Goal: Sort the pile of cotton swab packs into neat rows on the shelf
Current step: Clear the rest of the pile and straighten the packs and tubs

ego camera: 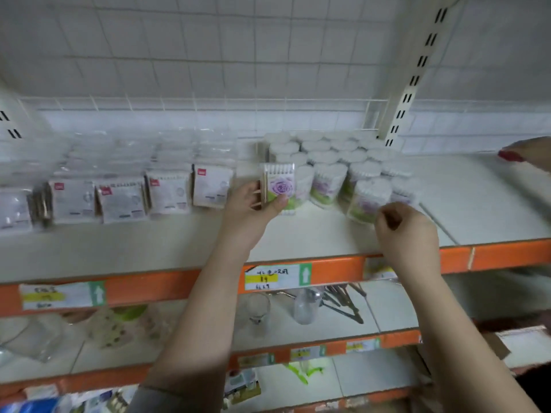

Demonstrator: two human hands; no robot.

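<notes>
My left hand [249, 208] grips a flat cotton swab pack [279, 186] with a purple rose and green print, held upright just above the white shelf [298, 234]. To its right stand several round swab tubs [334, 171] with the same print, packed in rows. My right hand [402, 231] hovers with curled fingers in front of the nearest tub [368, 201], and nothing shows in it. Left of my left hand, flat white swab packs with red tags [167, 192] stand in a row, with more clear packs behind them.
Another person's hand [524, 155] with red nails reaches in at the far right edge. A slotted upright post [417, 73] rises at the back right. Orange shelf edges carry price labels [277, 277]. Lower shelves hold glassware [307, 305] and other goods.
</notes>
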